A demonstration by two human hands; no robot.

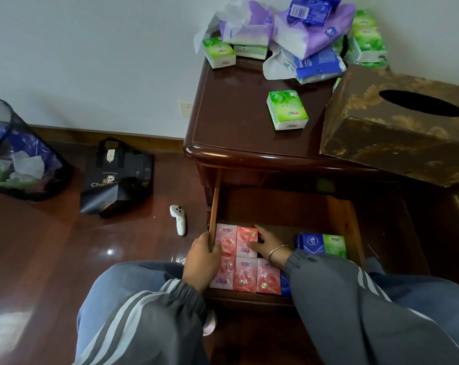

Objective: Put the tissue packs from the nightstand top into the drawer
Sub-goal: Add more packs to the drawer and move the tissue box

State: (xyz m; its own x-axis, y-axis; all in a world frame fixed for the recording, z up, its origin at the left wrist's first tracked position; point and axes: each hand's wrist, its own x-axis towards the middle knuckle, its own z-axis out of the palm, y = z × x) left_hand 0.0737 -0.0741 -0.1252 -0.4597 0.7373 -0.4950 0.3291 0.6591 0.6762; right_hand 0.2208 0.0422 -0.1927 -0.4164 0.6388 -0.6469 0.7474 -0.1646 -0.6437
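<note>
The dark wooden nightstand (231, 122) has its drawer (352, 219) pulled open below. Several pink tissue packs (245, 275) lie in rows at the drawer's left, with a blue pack (311, 243) and a green pack (335, 245) at its right. My left hand (202, 262) grips the drawer's left wall. My right hand (266, 242) is inside the drawer with fingers on the upper pink pack (245, 239). On the nightstand top lie a green pack (287, 110), another green pack (219, 52) near the back, more green packs (366, 43) at back right, and purple and blue tissue bags (312, 35).
A brown patterned tissue box (397, 138) overhangs the nightstand's right front. On the floor at left stand a mesh waste bin (20, 154), a black shopping bag (117, 177) and a white controller (179, 219). My knees in grey trousers fill the foreground.
</note>
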